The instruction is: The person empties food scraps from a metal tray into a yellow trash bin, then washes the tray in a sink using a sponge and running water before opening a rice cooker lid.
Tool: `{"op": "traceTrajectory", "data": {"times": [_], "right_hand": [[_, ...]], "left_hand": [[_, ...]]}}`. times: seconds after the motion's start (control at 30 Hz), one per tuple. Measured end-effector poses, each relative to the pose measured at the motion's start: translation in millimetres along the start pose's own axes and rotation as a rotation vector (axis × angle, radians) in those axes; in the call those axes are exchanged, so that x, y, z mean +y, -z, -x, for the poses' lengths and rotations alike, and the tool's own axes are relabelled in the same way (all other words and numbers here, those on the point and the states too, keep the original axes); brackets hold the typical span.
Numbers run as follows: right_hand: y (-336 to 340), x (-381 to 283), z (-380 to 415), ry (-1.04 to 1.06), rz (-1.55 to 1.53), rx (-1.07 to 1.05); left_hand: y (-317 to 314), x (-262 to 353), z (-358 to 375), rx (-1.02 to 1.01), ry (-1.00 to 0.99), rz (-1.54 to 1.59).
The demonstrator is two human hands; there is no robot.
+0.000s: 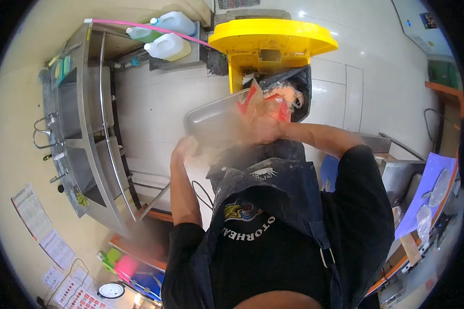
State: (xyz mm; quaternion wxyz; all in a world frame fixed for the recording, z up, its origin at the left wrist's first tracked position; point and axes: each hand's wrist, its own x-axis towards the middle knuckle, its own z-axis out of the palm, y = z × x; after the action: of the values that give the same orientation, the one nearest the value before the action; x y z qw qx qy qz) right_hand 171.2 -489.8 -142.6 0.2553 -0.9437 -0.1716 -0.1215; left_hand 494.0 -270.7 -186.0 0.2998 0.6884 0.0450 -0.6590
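A grey plastic tub (211, 114) is tilted in front of me, beside an open yellow pedal bin (273, 33). My left hand (184, 150) grips the tub's near left edge, its fingers partly smeared by a blurred patch. Against the tub's right side, my right hand (265, 129) is closed around a crumpled clear plastic bag with red print (278, 107). The bag hangs at the bin's mouth. Inside the bin, a black liner (305, 82) holds pale orange crumbly waste (287, 94) and some plastic.
A steel sink unit (95, 134) runs along the left wall. Several liquid jugs (169, 47) stand at the upper left, with a pink hose (149, 26) passing over them. On the right are a steel counter (399, 175) and a purple board (428, 193).
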Motion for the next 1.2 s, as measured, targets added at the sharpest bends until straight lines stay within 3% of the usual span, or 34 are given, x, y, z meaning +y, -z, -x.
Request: {"op": "traceTrajectory", "data": {"times": [0.1,0.2,0.3,0.4,0.5,0.6,0.7,0.73,0.8,0.87,0.97,1.07,1.13,1.2], "right_hand": [[34,-3,14,-0.011,0.043,-0.143],[22,3,35,0.004,0.045,-0.07],[11,7,59,-0.086,0.041,-0.173],[6,9,65,-0.279,-0.071,-0.274],[6,5,52,-0.573,-0.268,-0.054],[-22,1,37,-0.899,-0.294,0.295],[-41,8,33,-0.834,-0.13,0.421],[-41,15,36,-0.778,0.003,0.394],[-29,20,45,-0.849,-0.041,0.181],[-47,32,69,-0.878,-0.177,0.088],[-56,34,96,-0.895,-0.117,-0.168],[-104,49,112,-0.841,0.154,0.026],[-112,52,104,-1.032,0.054,-0.048],[-118,65,95,-1.328,-0.228,-0.279]], "left_hand": [[-10,2,6,-0.023,-0.05,-0.145],[10,-30,-12,-0.162,-0.086,-0.087],[-18,-14,22,-0.1,-0.126,-0.274],[-66,29,75,-0.044,-0.055,-0.167],[-36,1,47,0.012,-0.137,-0.177],[-49,-3,62,0.178,-0.327,-0.283],[-58,5,68,0.281,-0.231,-0.305],[-61,4,63,0.284,-0.302,-0.279],[-77,11,55,0.255,-0.394,-0.521],[-127,36,70,0.429,-0.373,-0.586],[-156,43,52,0.597,-0.449,-0.865],[-218,72,79,0.514,-0.412,-1.096],[-241,73,81,0.459,-0.421,-1.174],[-247,58,60,0.469,-0.443,-1.104]]}}
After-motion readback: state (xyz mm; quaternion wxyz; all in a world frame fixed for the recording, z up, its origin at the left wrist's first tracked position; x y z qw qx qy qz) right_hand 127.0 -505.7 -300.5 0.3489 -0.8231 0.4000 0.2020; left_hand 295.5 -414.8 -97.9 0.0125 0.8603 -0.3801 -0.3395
